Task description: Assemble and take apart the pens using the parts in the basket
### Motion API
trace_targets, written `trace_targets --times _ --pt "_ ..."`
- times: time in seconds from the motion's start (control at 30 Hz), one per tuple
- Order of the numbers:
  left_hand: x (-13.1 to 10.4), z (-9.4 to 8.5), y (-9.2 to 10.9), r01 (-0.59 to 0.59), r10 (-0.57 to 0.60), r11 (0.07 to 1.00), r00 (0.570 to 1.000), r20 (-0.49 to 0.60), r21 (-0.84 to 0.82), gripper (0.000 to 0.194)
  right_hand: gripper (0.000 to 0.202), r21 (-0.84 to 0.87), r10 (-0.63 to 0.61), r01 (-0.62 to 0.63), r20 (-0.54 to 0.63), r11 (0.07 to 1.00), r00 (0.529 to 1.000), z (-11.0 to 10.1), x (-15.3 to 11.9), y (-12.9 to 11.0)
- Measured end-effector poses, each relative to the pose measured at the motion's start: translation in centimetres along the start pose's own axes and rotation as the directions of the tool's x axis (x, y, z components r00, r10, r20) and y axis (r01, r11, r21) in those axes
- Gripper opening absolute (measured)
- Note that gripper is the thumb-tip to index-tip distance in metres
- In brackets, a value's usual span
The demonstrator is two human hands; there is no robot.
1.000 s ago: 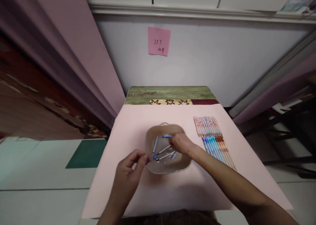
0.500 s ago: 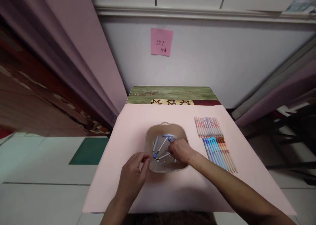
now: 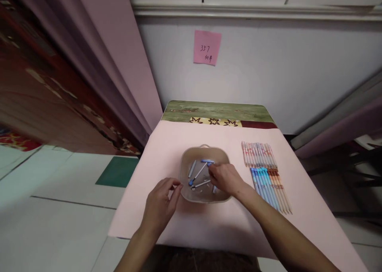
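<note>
A beige bin [image 3: 205, 201] stands on the pink-covered table. In it lie pen parts: a grey-blue barrel [image 3: 192, 169], a blue piece [image 3: 207, 160], white sticks with dark tips like refills [image 3: 200, 171], a small blue cap-like piece [image 3: 190, 182] and tiny white bits. My right hand [image 3: 226, 178] reaches over the bin's right side, fingers curled down inside; what they grip is hidden. At the bin's left rim is my left hand [image 3: 164, 196], thumb and forefinger pinched together. Whether it holds the rim or something tiny, I cannot tell.
To the right of the bin lie a row of clear pens with reddish patterns [image 3: 259, 154], several blue pens [image 3: 265, 189] and several brown-topped pens [image 3: 279, 190]. A pink note [image 3: 207, 47] is stuck on the wall behind. Curtains hang on both sides.
The whole view has shifted a little, so everything sits farther right. My right hand has moved slightly right within the bin. My left hand stays at the left rim.
</note>
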State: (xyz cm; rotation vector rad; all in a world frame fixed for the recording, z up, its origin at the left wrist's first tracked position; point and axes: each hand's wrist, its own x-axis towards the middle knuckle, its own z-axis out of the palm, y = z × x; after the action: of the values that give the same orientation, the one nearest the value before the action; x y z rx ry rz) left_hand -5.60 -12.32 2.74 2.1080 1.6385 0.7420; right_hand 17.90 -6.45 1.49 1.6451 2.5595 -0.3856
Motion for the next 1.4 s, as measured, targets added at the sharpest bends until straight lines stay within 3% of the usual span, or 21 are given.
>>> trace_targets --times 0.1,0.2,0.33,0.5,0.63,0.77,0.9,1.07,1.13,1.23,1.4 --pt "0.5 -0.2 -0.3 0.007 -0.007 0.999 1.000 -0.010 0.036 0.010 0.013 0.349 0.144 -0.067 -0.199 0.935 0.969 -0.7 -1.5 1.3" --pt "1.5 0.0 0.1 -0.006 0.004 0.997 1.000 0.018 0.079 0.008 0.015 0.688 0.295 0.002 -0.314 0.726 0.902 -0.1 -2.9 2.2" --pt "3.6 1.5 1.3 -0.052 0.024 0.991 0.977 0.212 0.126 0.010 0.028 0.905 0.481 0.075 -0.291 0.419 0.827 1.3 -3.9 2.9" --pt "5.9 5.1 2.5 -0.133 0.028 0.976 0.858 0.513 0.171 0.015 0.025 0.976 0.543 0.137 -0.209 0.170 0.814 1.6 -5.1 3.0" --pt "6.8 7.3 3.0 -0.141 -0.016 0.963 0.820 0.573 0.228 0.019 0.024 0.980 0.541 0.143 -0.197 0.142 0.818 1.9 -6.1 3.1" --pt "7.1 8.3 3.0 -0.130 -0.067 0.953 0.791 0.609 0.274 0.020 0.026 0.980 0.613 0.111 -0.191 0.166 0.767 3.1 -6.5 4.0" --pt "6.9 8.2 2.8 -0.126 -0.082 0.949 0.786 0.613 0.289 0.024 0.030 0.983 0.677 0.128 -0.186 0.136 0.712 4.0 -6.4 5.0" --pt "6.8 7.0 2.9 -0.132 -0.061 0.955 0.791 0.609 0.267 0.023 0.029 0.983 0.666 0.170 -0.175 0.073 0.725 4.1 -6.3 5.0" --pt "7.2 6.4 2.8 -0.128 -0.055 0.957 0.805 0.591 0.262 0.018 0.030 0.981 0.671 0.192 -0.164 0.032 0.723 4.1 -6.3 4.8" --pt "8.1 5.2 2.5 -0.082 -0.087 0.950 0.859 0.505 0.302 0.016 0.032 0.979 0.687 0.202 -0.140 -0.010 0.713 4.0 -6.5 4.7" --pt "10.0 3.3 1.8 -0.014 -0.091 0.933 0.958 0.272 0.359 0.019 0.031 0.985 0.683 0.163 -0.153 0.050 0.714 4.1 -7.1 4.9"
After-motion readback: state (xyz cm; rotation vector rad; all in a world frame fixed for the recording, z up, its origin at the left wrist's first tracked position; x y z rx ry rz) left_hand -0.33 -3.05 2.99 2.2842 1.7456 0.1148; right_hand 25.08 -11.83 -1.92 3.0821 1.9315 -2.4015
